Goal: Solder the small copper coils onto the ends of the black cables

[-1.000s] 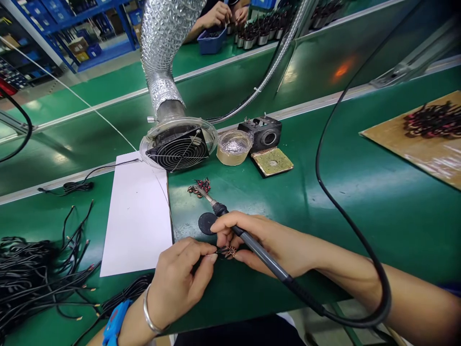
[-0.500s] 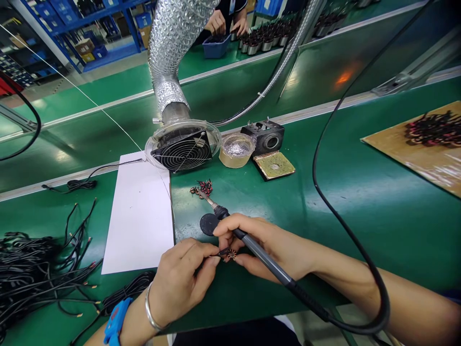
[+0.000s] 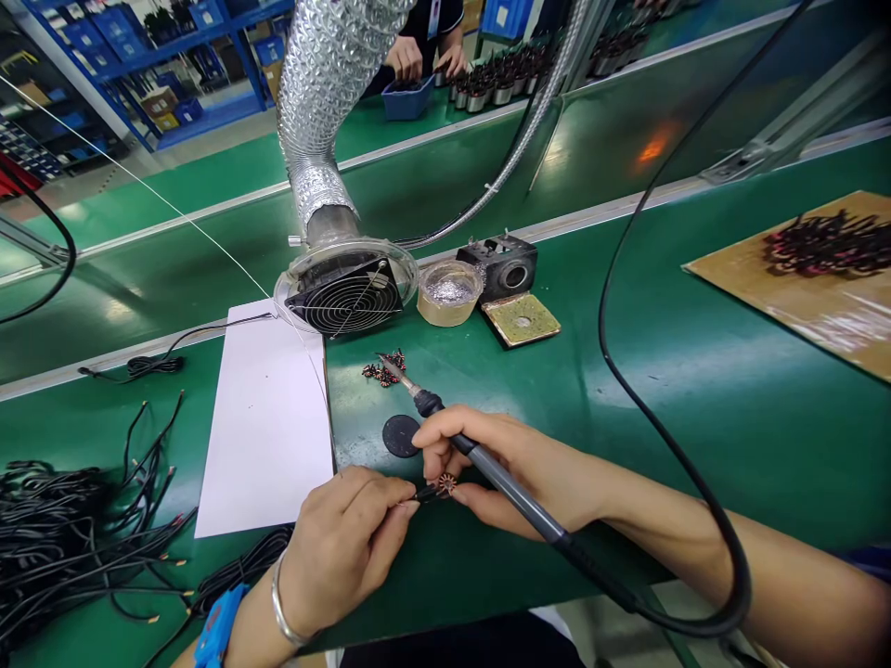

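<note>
My right hand [image 3: 529,468] is closed around a soldering iron [image 3: 513,496], whose tip points up and left. Its fingertips also pinch a small round copper-wound coil [image 3: 446,483] by the edge. Thumb and finger of my left hand [image 3: 352,543] are pressed together on a black cable end [image 3: 426,493] that meets the coil's left side. Whether the two are joined, I cannot tell. Just beyond my fingers lies a flat black disc [image 3: 401,436]. The iron's tip appears over a little heap of similar coils [image 3: 385,369].
Loose black cables [image 3: 56,529] lie at left beside a white sheet [image 3: 268,417]. A fume extractor fan [image 3: 348,301], a tub of shiny metal bits [image 3: 449,295] and an iron stand with sponge [image 3: 522,320] stand behind. Cardboard [image 3: 828,306] at right bears dark parts. A co-worker's hands [image 3: 407,60] are across the bench.
The coil has turned so its round face shows more plainly. My fingers have shifted slightly on the cable and coil. The whole view has moved a little.
</note>
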Tool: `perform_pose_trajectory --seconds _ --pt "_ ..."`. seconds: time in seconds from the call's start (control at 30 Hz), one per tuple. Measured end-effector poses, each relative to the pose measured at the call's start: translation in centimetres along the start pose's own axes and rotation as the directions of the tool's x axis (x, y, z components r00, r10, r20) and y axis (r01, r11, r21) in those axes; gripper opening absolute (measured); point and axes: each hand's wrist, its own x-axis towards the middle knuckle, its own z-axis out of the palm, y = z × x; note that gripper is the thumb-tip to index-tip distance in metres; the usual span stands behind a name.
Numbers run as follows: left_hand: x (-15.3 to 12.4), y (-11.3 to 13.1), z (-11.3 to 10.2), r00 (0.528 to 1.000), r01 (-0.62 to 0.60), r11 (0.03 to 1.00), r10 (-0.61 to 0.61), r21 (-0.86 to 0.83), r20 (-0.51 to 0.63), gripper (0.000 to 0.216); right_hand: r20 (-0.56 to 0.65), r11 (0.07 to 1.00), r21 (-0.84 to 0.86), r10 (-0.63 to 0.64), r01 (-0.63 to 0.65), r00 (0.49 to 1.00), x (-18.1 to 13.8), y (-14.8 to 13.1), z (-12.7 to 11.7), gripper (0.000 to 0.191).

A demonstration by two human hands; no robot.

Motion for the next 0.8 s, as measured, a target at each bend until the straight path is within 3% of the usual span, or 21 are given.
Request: perform_pose_trajectory --seconds 0.57,0.8 --pt "-0.6 -0.1 0.4 0.998 -0.050 0.992 0.045 0.116 0.045 0.019 -0.013 0.995 0.073 0.064 -0.063 0.998 -0.3 -0.2 0.1 0.063" --pt "-0.5 0.1 0.5 0.998 -0.046 0.993 0.042 0.109 0.038 0.022 -0.021 0.986 -0.080 0.148 -0.149 0.989 0.4 -0.7 1.0 0.050"
